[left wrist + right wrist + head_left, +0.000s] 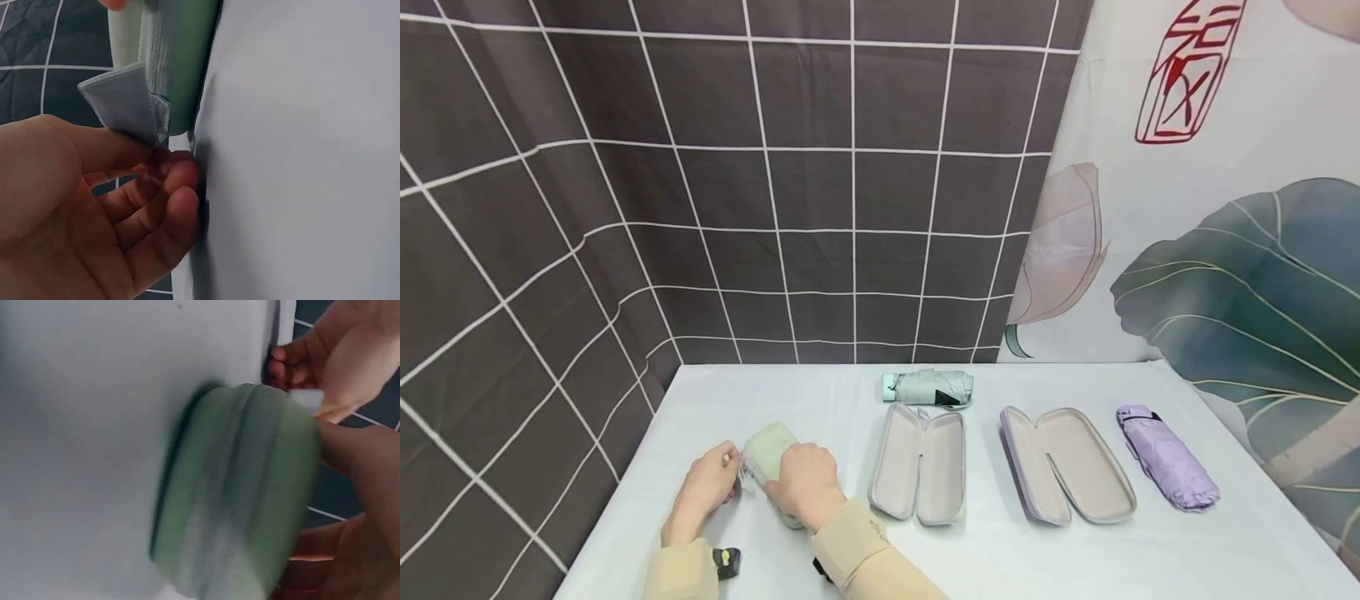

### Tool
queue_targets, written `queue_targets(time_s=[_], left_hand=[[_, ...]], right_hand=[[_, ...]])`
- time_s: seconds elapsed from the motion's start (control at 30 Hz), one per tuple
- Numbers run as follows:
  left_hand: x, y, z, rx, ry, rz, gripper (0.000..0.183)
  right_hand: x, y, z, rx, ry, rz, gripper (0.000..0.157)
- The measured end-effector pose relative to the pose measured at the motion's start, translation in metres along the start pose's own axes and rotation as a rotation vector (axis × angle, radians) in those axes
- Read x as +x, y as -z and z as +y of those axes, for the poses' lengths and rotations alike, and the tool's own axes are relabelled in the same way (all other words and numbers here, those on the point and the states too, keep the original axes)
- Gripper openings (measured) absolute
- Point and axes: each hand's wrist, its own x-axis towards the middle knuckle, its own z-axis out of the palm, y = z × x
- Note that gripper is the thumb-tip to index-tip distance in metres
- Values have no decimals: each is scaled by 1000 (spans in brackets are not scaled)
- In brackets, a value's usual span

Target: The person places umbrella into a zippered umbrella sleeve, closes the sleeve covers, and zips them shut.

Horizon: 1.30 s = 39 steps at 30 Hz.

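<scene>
From the left-wrist feed I see loosely curled fingers: the left hand [703, 485] has its thumb against a short, grey, woven fabric tab [119, 103], but I cannot tell whether the tab is actually pinched. The right hand [808, 483] is wrapped round the side of a pale green, rounded oblong case [765, 450], its thumb towards the tab end.

A ribbed grey textile band [250, 444] runs between the case's two halves; I read it as a zip, and the step as working it. I'd want a firm pinch on the tab, pulled level with the band so nothing snags, while the right hand steadies the shell without squeezing it out of shape. The corners would be where I'd slow down.

The case sits on or just above the left part of a white-covered table [1022, 567]. To its right lie a grey hinged case spread flat, beige inside [897, 467], with a mint-green folded umbrella [928, 388] just behind it, then a lilac-shelled case, likewise spread [1086, 467], and a lilac folded umbrella [1168, 458]. All are well apart from the hands.
</scene>
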Motion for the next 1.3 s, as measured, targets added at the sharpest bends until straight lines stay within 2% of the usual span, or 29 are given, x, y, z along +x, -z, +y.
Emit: queue_targets(time_s=[0.17, 0.27, 0.53, 0.73, 0.93, 1.13, 1.3], left_hand=[[0, 3, -3, 28, -7, 9, 20], [-1, 4, -3, 46, -17, -3, 21], [-2, 4, 2, 32, 2, -27, 24], [1, 0, 8, -39, -12, -50, 21], [6, -3, 13, -96, -10, -91, 25], [9, -1, 18, -51, -3, -109, 33], [15, -1, 20, 9, -18, -121, 31]], right_hand=[[0, -8, -5, -80, 54, 58, 44], [0, -7, -8, -103, 56, 78, 44], [4, -7, -8, -49, 19, 78, 42], [9, -10, -6, -7, 6, 84, 50], [7, -6, -3, 56, -31, 54, 49], [5, -2, -3, 116, -40, 15, 46], [4, 0, 0, 173, -23, 0, 42]])
